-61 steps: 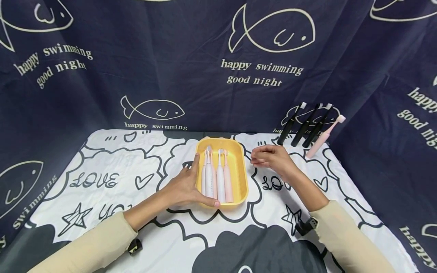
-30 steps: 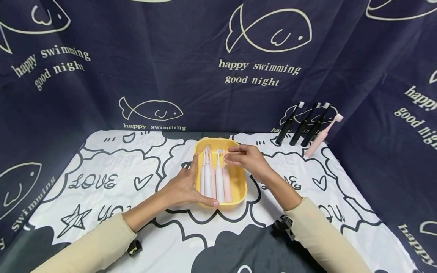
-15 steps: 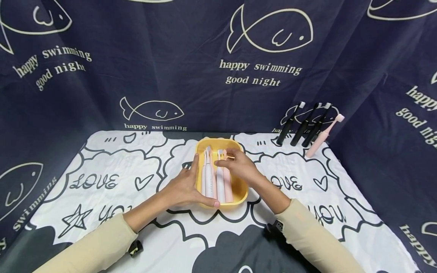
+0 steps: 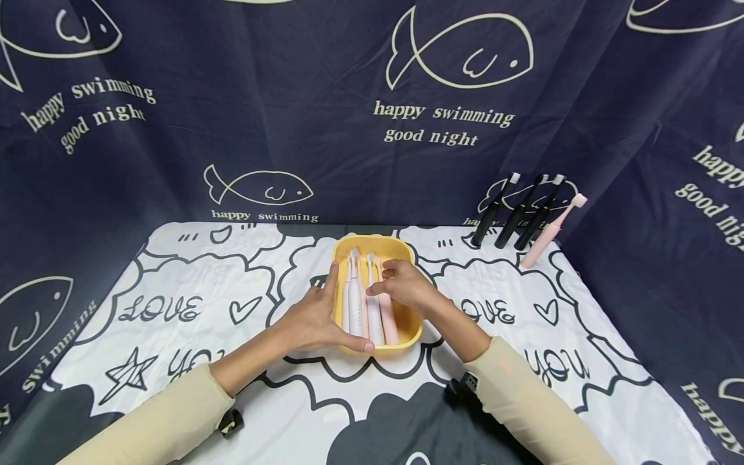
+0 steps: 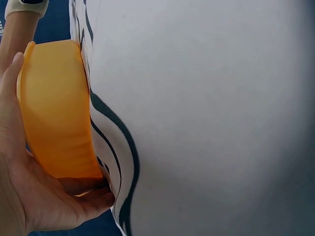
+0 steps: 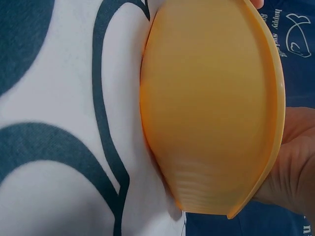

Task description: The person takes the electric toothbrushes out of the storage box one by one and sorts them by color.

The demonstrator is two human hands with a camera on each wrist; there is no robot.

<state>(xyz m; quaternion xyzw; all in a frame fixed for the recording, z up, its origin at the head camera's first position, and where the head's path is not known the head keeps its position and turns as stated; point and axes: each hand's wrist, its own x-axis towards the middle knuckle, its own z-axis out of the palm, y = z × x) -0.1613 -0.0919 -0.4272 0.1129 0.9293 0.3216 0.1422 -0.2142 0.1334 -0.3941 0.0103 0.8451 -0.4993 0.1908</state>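
A yellow tray (image 4: pixel 411 329) stands on the patterned cloth, with several white and pink electric toothbrushes in it. My left hand (image 4: pixel 310 323) grips the tray's left side, thumb along the near rim; in the left wrist view its fingers curl against the yellow wall. Reaching in over the right rim, my right hand (image 4: pixel 403 284) has thumb and fingers around a white electric toothbrush (image 4: pixel 374 316) and the pink electric toothbrush (image 4: pixel 387 320) beside it. Their heads lean left. The right wrist view shows the tray's outer wall, which hides the fingertips.
Three black electric toothbrushes (image 4: pixel 513 216) and a pink electric toothbrush (image 4: pixel 546 239) lie in a row at the back right of the cloth. A dark blue curtain (image 4: pixel 349 97) with fish prints hangs behind and at both sides.
My right hand has come from right of the tray into it and closed around the two right-hand toothbrushes, whose heads have shifted left. My left hand has stayed on the tray.
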